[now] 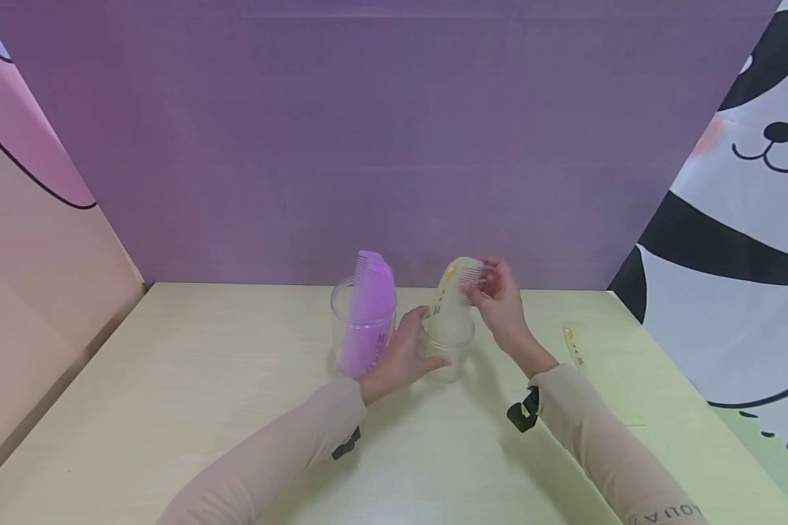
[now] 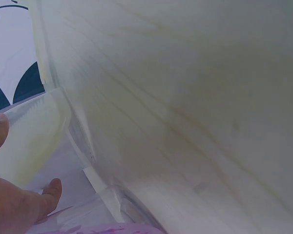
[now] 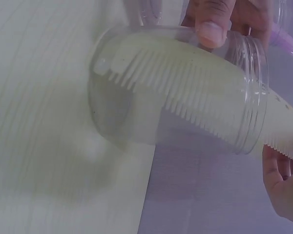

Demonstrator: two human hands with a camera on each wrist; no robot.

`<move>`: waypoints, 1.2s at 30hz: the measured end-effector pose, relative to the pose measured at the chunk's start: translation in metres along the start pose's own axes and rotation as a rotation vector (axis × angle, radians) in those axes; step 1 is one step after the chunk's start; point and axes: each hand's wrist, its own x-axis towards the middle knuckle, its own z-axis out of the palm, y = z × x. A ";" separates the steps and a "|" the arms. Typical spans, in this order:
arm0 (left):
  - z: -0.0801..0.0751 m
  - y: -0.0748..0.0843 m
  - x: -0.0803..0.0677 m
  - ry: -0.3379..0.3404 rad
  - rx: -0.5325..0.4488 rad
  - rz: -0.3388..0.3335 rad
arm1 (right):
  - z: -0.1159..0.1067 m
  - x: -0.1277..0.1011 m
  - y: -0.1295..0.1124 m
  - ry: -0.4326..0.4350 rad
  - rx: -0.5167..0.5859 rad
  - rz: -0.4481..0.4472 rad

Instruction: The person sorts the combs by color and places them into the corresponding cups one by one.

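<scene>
Two clear plastic cups stand mid-table. The left cup holds purple combs. My left hand grips the right cup, fingers curled round its side. A pale yellow comb stands in that cup, teeth to the right. My right hand pinches this comb at its upper end. In the right wrist view the comb lies inside the clear cup, with a left thumb on the rim. The left wrist view shows the cup wall close up beside my fingers.
Another pale yellow comb lies flat on the pale wooden table to the right of my right wrist. A purple backdrop rises behind the table. A panda-print cloth hangs at the right, a pink and tan one at the left.
</scene>
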 end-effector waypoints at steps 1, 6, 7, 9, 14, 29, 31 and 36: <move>0.000 0.000 0.000 0.001 0.000 -0.001 | 0.000 0.000 0.000 0.004 -0.003 0.001; 0.000 -0.001 0.001 0.008 0.004 0.006 | 0.002 0.000 0.002 0.022 -0.053 -0.028; 0.000 -0.001 0.001 0.009 0.006 0.009 | 0.002 0.000 0.002 0.025 -0.065 -0.036; 0.000 -0.001 0.001 0.009 0.013 0.011 | 0.002 0.000 0.003 0.031 -0.094 -0.052; 0.000 -0.001 0.000 0.005 0.015 0.010 | 0.002 0.000 0.004 0.066 -0.177 -0.071; -0.001 -0.001 0.000 -0.010 0.003 0.000 | 0.004 0.003 0.006 0.145 -0.239 -0.090; -0.001 -0.001 0.001 -0.012 0.004 -0.003 | 0.004 0.004 0.007 0.151 -0.241 -0.087; -0.001 0.000 0.000 -0.016 0.012 -0.016 | 0.001 0.005 0.011 0.146 -0.242 -0.070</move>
